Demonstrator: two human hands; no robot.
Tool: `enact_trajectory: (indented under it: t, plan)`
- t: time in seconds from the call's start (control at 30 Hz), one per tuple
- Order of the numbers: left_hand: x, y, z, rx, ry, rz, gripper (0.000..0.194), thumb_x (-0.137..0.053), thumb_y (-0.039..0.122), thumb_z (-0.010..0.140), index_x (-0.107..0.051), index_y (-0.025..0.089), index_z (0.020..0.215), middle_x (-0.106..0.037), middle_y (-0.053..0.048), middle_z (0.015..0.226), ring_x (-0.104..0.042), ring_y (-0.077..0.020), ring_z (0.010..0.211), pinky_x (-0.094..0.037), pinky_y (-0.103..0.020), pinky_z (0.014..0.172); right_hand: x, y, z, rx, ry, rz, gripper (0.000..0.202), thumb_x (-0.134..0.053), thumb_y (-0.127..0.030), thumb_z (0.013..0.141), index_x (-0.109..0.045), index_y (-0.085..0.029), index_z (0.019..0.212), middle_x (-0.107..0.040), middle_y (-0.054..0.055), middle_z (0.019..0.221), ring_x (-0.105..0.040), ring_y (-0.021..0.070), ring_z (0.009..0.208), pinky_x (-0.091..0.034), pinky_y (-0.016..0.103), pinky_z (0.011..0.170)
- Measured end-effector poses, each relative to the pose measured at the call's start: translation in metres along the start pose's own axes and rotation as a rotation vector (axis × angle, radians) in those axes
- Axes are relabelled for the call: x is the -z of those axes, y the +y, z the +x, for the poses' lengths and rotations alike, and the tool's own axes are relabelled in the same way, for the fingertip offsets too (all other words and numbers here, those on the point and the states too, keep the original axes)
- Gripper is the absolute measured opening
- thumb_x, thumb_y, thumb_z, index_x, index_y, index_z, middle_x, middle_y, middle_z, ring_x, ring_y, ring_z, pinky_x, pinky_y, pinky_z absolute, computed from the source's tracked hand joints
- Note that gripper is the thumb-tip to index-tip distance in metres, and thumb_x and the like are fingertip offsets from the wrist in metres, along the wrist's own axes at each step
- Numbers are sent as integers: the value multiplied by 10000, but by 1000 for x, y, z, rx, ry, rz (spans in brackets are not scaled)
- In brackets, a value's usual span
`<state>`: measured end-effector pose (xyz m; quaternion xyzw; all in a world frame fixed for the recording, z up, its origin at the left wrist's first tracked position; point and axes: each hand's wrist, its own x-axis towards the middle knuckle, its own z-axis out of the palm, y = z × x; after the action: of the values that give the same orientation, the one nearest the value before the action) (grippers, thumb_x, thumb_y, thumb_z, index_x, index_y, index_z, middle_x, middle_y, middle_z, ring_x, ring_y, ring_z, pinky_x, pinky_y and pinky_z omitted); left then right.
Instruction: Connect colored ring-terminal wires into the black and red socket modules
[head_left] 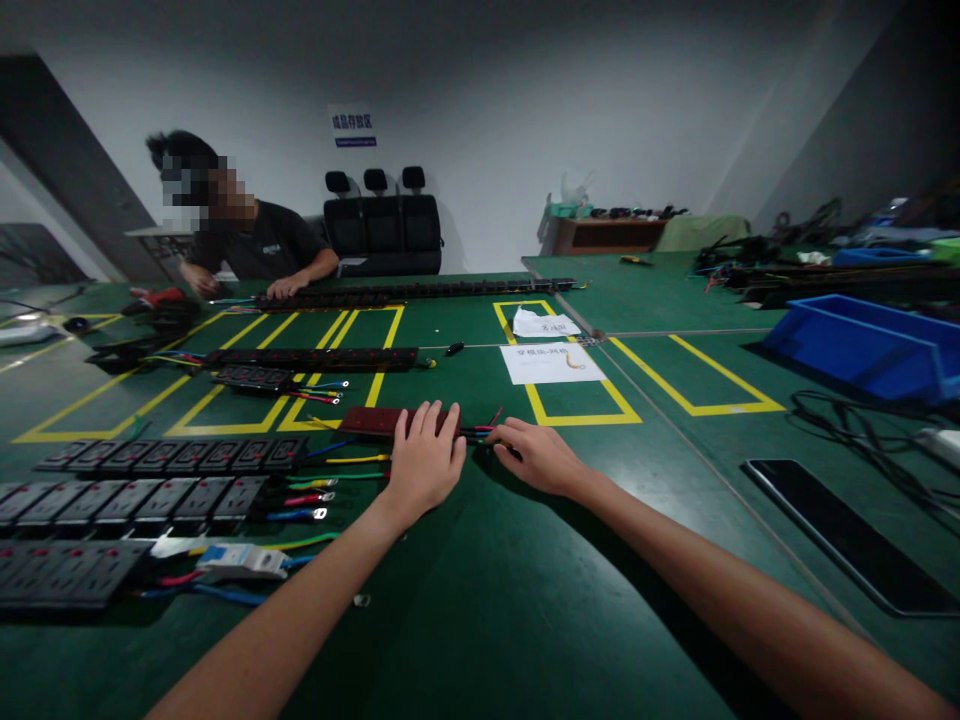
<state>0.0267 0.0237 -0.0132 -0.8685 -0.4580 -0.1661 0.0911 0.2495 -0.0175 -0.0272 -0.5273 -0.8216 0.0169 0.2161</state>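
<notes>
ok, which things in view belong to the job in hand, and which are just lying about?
In the job:
- red strip, under the left hand
- its wires, at the right hand
- probably the black socket strips

Apparently lying about:
- phone
- blue bin
- seats

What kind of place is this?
It's probably an electrical workshop. There's a big green table marked with yellow lines, rows of black socket strips with colourful wires, and another person across the table with hands on a strip too.
</notes>
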Motion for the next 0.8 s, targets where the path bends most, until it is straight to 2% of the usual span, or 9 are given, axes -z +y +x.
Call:
enact_trajectory:
  t: [0.8]
  plan:
    - [2, 0, -1, -3, 5, 19, 532, -343, 402, 1048, -501, 198, 1514, -529, -140, 1523, -443, -317, 1440, -318, -573, 1200, -5, 3, 0, -3, 2, 2, 201, -551, -215, 978, -675, -232, 1135, -681, 46, 1032, -626, 154, 778, -409, 257, 681]
